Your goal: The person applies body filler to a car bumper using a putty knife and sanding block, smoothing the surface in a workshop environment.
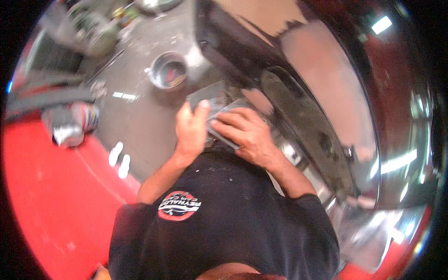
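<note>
Left hand and right hand gripping a thin, straight-edged, dull-grey sheet material, its surface blurring, angular corners showing, sitting between the fingers, just beyond a black shirt

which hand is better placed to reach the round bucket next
Probably the left hand: though both hands hold grey sheets, it looks closer to the bucket than the right hand.

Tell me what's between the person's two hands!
The head view shows flat grey pieces between the left hand and right hand; they're too blurry to name.
</note>
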Tool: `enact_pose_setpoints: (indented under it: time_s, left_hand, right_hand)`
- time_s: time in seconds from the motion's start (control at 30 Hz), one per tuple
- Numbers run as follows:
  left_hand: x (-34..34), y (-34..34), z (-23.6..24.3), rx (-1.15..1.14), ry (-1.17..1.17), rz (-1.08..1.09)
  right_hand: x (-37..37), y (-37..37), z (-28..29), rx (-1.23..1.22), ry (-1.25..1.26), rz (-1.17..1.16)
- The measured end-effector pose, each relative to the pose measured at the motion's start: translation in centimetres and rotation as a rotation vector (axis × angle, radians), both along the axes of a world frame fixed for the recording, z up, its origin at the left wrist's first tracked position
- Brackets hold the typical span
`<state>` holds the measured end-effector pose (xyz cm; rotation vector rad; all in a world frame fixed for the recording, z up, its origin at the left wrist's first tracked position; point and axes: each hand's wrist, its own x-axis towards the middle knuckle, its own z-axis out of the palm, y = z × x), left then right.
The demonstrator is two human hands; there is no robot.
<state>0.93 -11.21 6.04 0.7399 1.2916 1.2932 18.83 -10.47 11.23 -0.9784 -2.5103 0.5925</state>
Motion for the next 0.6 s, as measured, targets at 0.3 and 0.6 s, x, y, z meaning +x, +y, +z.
enact_pose_setpoints:
  time_s: [0.3, 0.6]
  left_hand:
    - [-5.5, 4.7, -0.6, 0.032, -0.237, -0.148]
    - [-6.4, 5.5, -0.8, -0.361, -0.657, -0.447]
  right_hand:
    - [-4.8, -4.1, 0.7, 0.036, 0.237, -0.328]
    - [-5.9, -6.9, -5.0, 0.16, 0.03, -0.885]
